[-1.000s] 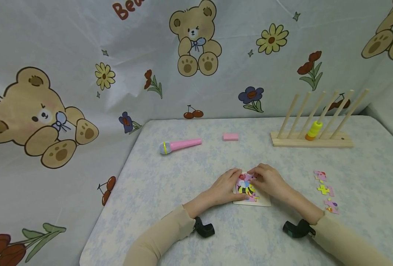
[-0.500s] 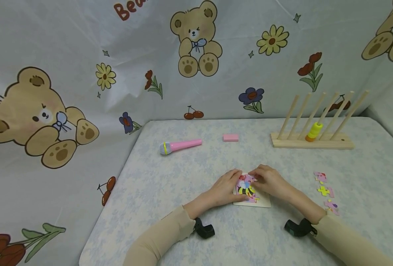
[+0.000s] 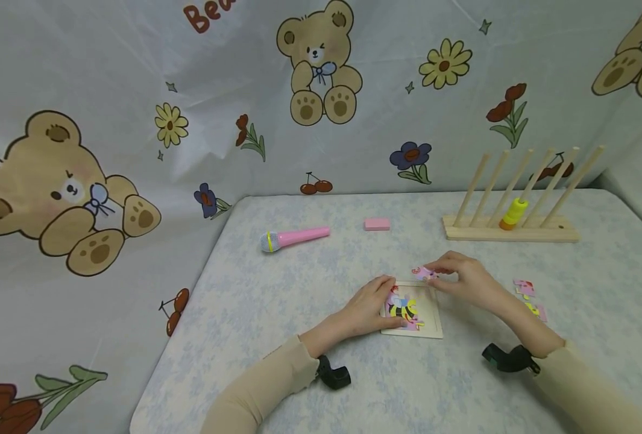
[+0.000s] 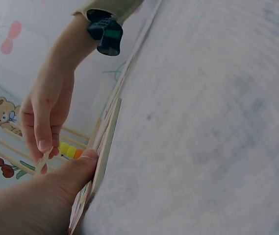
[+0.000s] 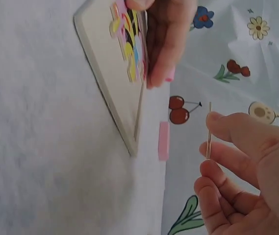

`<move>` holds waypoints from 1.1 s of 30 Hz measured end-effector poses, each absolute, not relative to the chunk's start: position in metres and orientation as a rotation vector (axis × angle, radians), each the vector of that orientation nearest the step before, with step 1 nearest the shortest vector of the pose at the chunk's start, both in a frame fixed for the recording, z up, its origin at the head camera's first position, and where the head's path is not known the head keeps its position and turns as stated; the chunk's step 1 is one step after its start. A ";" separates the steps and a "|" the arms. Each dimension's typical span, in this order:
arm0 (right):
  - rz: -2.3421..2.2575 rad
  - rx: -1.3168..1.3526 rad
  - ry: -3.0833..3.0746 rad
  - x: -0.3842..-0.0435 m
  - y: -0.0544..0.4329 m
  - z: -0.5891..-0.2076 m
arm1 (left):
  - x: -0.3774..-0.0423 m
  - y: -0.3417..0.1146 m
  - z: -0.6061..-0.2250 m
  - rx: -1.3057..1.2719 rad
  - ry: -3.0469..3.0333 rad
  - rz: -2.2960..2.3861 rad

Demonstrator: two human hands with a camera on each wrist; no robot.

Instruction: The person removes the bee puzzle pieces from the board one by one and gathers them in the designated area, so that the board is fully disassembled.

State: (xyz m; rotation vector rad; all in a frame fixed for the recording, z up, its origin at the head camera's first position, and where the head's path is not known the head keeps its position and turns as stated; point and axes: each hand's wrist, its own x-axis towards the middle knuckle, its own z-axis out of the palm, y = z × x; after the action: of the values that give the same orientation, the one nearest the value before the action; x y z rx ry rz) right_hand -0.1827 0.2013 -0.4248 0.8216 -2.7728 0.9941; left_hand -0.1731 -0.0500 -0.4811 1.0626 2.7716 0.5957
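Note:
A square wooden puzzle board point(image 3: 429, 322) lies on the table, its left part filled with pieces of a bee picture point(image 3: 401, 307). My left hand point(image 3: 361, 306) holds the board at its left side, thumb over the near part and fingers at the far left corner. Just beyond the board's far edge, my right hand point(image 3: 469, 280) pinches a pink puzzle piece point(image 3: 422, 273) between thumb and fingers. In the right wrist view this piece point(image 5: 209, 137) shows edge-on, raised off the board. The board's right part is bare wood.
Loose puzzle pieces point(image 3: 524, 287) lie to the right, partly hidden by the right forearm. Farther back are a pink toy microphone point(image 3: 301, 235), a pink block point(image 3: 377, 224) and a wooden peg stand point(image 3: 548, 232) with yellow and orange beads point(image 3: 513, 212) on one peg.
My right hand has moved off the board, away and to the right, carrying the pink piece. The board's upper right now shows bare wood. My left hand has stayed put.

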 end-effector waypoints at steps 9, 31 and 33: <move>0.955 0.743 -2.801 -0.181 0.250 -0.414 | -0.173 -0.052 -0.481 1.073 2.763 0.618; 0.771 0.687 -2.881 -0.190 0.315 -0.443 | -0.173 -0.050 -0.483 1.050 2.753 0.623; 0.743 0.691 -2.871 -0.190 0.316 -0.446 | -0.173 -0.050 -0.482 1.047 2.752 0.624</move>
State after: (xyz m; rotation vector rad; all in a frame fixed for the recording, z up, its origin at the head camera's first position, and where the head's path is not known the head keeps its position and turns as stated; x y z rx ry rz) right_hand -0.1904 0.3162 -0.4456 0.6909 -2.8707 0.7432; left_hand -0.1729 -0.0497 -0.4821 1.0471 2.7524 0.6239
